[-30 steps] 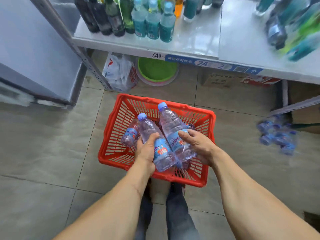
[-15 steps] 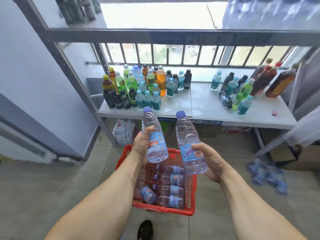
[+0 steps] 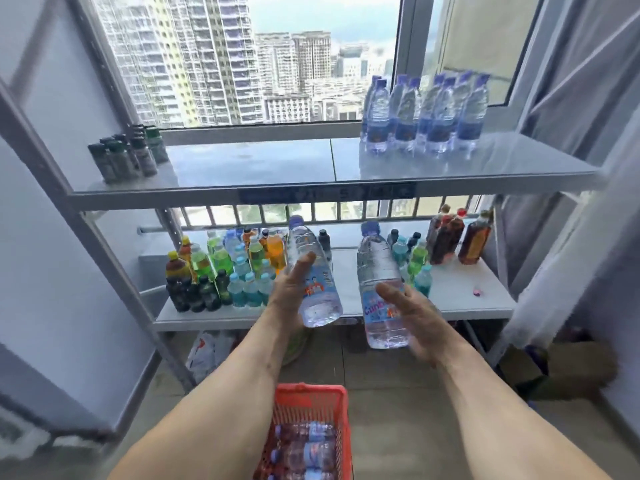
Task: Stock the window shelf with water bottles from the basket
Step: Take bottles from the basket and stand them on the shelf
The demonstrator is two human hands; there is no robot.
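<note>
Holding two water bottles, one to each hand, the person faces the window shelf (image 3: 332,181). Eight or so blue-capped water bottles (image 3: 424,116) stand grouped at the right end of its upper board, and a cluster of small dark bottles (image 3: 126,154) stands at the left end; the middle of that board is bare. Below the upper board, a lower board carries many coloured drink bottles (image 3: 225,271) on the left and several brown ones (image 3: 453,240) at the right. Beneath the shelf's front edge, on the floor, sits the red basket (image 3: 311,393), with at least three more bottles lying inside; its lower part is cut off by the frame.

Both raised bottles sit in front of the lower board, below the upper one. The left hand (image 3: 291,299) is wrapped round the left bottle (image 3: 313,275), thumb across its label, the bottle tilted left. The right hand (image 3: 415,317) clasps the right bottle (image 3: 379,285) from its right side, thumb on the label, nearly upright.
</note>
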